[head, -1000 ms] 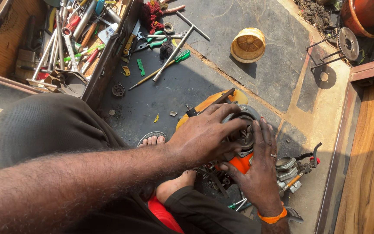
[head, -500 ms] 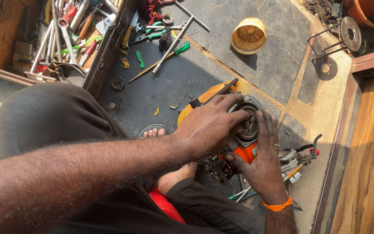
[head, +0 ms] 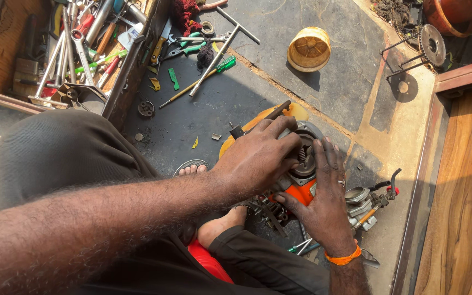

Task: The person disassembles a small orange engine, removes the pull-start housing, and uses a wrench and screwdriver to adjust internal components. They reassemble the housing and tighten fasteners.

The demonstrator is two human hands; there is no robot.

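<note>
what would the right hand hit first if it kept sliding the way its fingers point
The right hand points up the frame along the round grey engine housing. Beyond that rim the floor looks bare; the yellow ribbed cup lies roughly in line, though depth is unclear.

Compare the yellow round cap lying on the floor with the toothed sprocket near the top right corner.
The yellow round cap is pale yellow plastic; the sprocket is dark grey metal. The cap lies alone with its ribbed hollow side up, while the sprocket is mounted on a thin metal frame. The cap's rim is smooth; the sprocket's is toothed. Both are round and untouched by either hand.
</note>
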